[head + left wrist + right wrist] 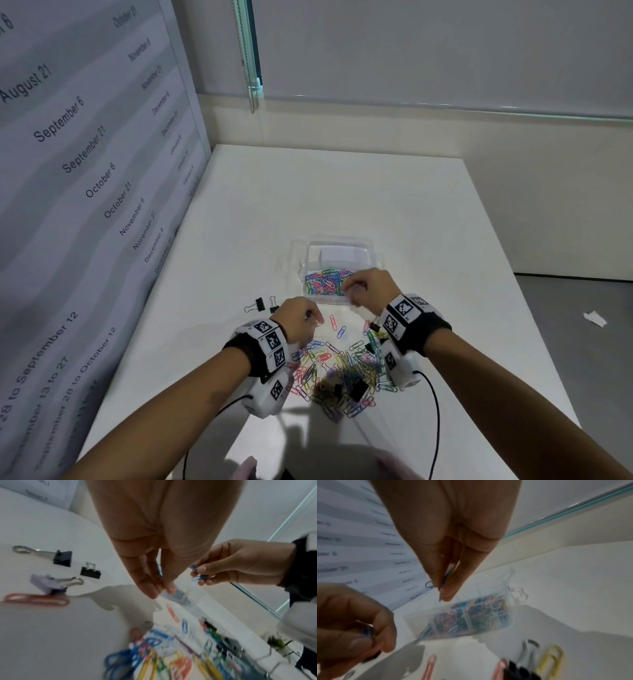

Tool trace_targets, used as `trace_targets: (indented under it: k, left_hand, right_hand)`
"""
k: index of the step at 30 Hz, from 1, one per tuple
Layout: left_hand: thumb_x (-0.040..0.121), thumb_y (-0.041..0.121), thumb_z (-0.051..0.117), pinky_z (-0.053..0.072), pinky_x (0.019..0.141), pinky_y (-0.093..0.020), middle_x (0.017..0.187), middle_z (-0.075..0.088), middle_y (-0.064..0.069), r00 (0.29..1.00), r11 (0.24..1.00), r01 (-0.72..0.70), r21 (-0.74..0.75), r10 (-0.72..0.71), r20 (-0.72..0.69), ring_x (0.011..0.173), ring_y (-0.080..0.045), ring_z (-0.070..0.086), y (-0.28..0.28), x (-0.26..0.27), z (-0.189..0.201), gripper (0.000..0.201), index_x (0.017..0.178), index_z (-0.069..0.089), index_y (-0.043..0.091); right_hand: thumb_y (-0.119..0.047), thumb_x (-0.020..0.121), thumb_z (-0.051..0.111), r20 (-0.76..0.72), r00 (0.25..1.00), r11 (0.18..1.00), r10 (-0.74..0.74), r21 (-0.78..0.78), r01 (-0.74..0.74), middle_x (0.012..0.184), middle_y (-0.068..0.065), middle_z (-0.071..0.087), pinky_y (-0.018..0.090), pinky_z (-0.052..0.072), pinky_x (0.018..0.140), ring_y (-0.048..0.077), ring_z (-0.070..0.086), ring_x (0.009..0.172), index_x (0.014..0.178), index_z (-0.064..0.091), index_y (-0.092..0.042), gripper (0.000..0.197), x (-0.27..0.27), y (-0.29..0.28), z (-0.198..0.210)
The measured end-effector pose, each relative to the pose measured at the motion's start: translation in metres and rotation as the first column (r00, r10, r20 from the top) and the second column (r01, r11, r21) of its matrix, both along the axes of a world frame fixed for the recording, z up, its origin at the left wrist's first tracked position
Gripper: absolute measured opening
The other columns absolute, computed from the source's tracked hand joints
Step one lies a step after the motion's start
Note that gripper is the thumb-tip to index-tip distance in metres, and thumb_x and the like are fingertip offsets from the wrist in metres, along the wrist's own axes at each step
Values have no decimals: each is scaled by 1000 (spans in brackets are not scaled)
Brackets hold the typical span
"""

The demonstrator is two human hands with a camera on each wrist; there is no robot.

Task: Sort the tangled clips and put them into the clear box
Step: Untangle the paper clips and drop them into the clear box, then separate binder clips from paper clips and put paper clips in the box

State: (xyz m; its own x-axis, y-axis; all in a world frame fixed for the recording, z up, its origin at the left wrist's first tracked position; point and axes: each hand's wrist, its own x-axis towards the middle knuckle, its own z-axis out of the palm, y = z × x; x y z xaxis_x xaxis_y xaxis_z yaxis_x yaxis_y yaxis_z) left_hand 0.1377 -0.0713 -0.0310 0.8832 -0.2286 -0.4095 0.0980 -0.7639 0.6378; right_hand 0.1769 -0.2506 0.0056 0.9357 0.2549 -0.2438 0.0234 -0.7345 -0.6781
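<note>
A heap of coloured clips (337, 371) with black binder clips mixed in lies nearest on the white table (239, 212), between the 2 wrists. Above it the left hand (299, 317) pinches a blue clip (160, 570) in its curled fingertips. The right hand (371, 287), at the box's near edge, pinches another blue clip (197, 574). Just left sit 2 black binder clips (260, 305). Beyond, the clear box (330, 270) stands open, its near part full of clips.
</note>
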Motion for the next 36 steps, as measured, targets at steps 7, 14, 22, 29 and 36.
trace_targets:
  k: [7,14,22,29,36]
  left_hand:
    - [91,2,47,46,69,-24,97,69,-19,990,987,-112,-119,121,69,63,-16,55,-11,34,29,23,103,67,5]
    - [90,4,53,44,77,-22,106,70,-18,967,967,-218,-129,232,102,87,-27,63,-21,49,29,22,106,69,4]
    - [90,-4,45,40,99,-23,126,62,-9,983,964,-170,-207,179,27,116,-20,57,-15,40,17,39,125,57,9]
    - [84,5,56,43,61,-6,93,69,-5,989,978,149,-145,-143,45,67,-3,54,-16,-5,16,22,98,68,14]
    - [81,18,61,37,73,-27,105,59,-11,875,862,484,149,-482,-51,89,-24,55,-27,-43,-7,25,106,61,16]
  right_hand:
    - [1,87,47,58,995,996,-84,-20,85,100,10,73,18,47,67,14,58,76,95,72,-10,28,13,-3,-1]
    - [4,83,46,30,999,1000,-28,-7,29,101,10,72,24,49,83,21,65,91,94,70,-10,30,-9,-3,-10]
    - [-3,78,52,-127,949,948,287,-107,-301,77,-2,70,-1,33,54,-9,54,57,90,72,-11,24,-50,-13,-18]
    - [-19,66,72,-179,872,858,456,-171,-484,94,9,69,28,45,76,25,61,88,93,68,-15,28,-81,-25,-37]
    - [-28,70,70,-262,878,807,400,-354,-473,106,7,63,35,49,81,28,59,99,97,63,-17,30,-96,-21,-38]
